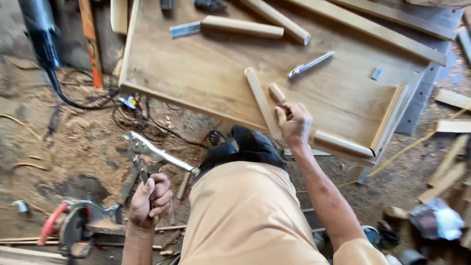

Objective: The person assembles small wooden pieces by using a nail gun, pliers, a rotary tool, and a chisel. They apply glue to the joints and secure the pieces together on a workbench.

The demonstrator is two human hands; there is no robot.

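My left hand [150,200] grips the handles of shiny metal locking pliers [147,152], held in the air over the sawdust floor with the jaws pointing up and left. My right hand [293,122] reaches forward to the near edge of a wooden panel [196,73] and closes on a short rounded wooden stick [277,93]. A longer rounded stick [260,100] lies just left of that hand. Another rounded stick [342,144] lies along the panel's near edge to the right. My legs in tan trousers fill the lower middle.
More rounded sticks [243,27] and a utility knife [310,64] lie on the panel. A strip of staples [185,30] rests at its far side. A red-handled power saw [73,225] sits on the floor at lower left, with cables [142,118] nearby. Wood offcuts [449,172] pile at right.
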